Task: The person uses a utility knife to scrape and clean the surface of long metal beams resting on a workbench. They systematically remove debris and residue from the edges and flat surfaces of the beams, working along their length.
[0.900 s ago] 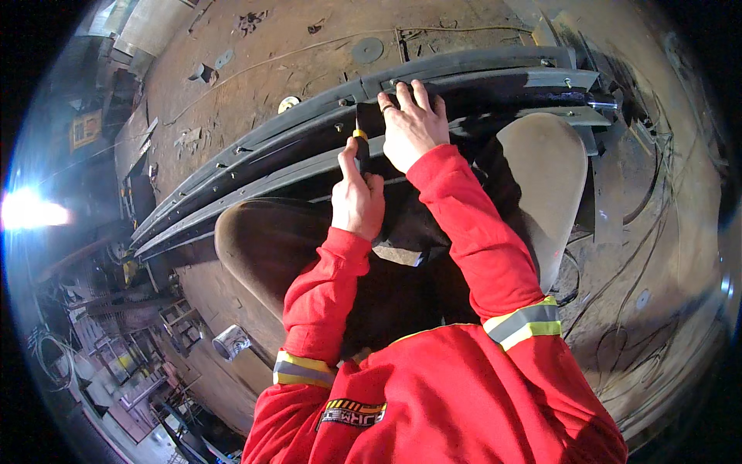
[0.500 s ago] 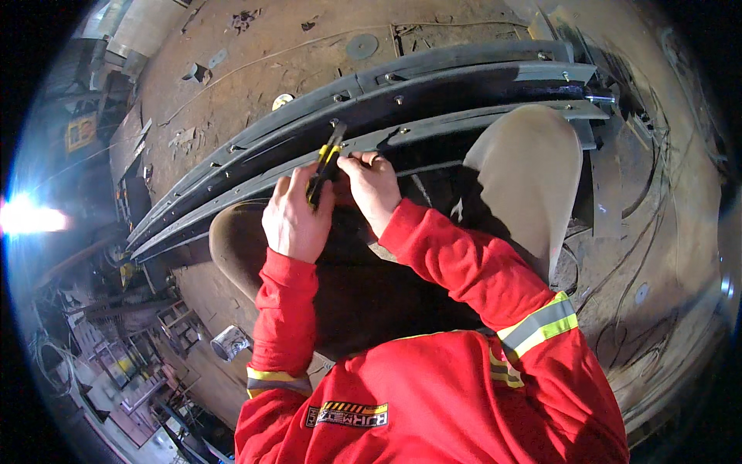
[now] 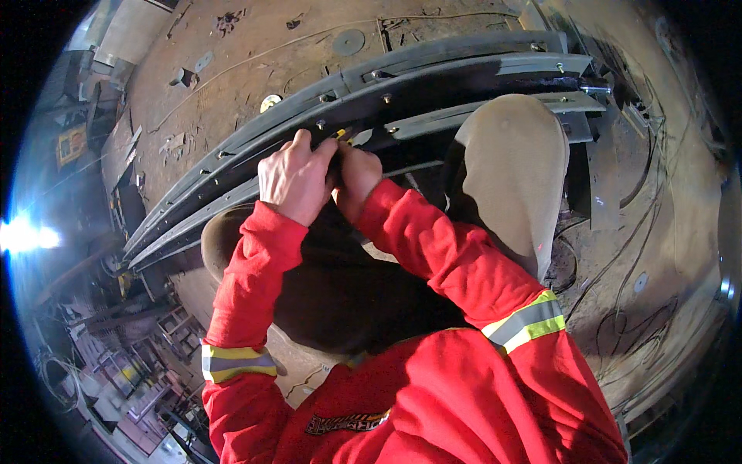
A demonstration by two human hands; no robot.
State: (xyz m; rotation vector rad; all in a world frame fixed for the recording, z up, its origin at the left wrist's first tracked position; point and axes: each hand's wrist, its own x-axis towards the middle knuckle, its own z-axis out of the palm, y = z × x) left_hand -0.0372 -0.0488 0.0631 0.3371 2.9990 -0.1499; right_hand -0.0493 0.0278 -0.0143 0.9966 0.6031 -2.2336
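Fingers of left hand [image 3: 295, 179] curled, apparently around a yellow-handled tool [image 3: 342, 136] | right hand [image 3: 357, 176] closed beside it, grip unclear | both at frame centre, against long steel rails [image 3: 464, 77].

Both arms in red sleeves, reflective bands above elbows, reaching far from lower edge, forearms converging. Left hand [image 3: 297, 182] knuckles up, fingers curled closed, back of hand toward camera. Right hand [image 3: 357, 179] just beside, touching left, fingers bent closed, partly hidden behind left. Knees spread wide either side, right knee raised at right.
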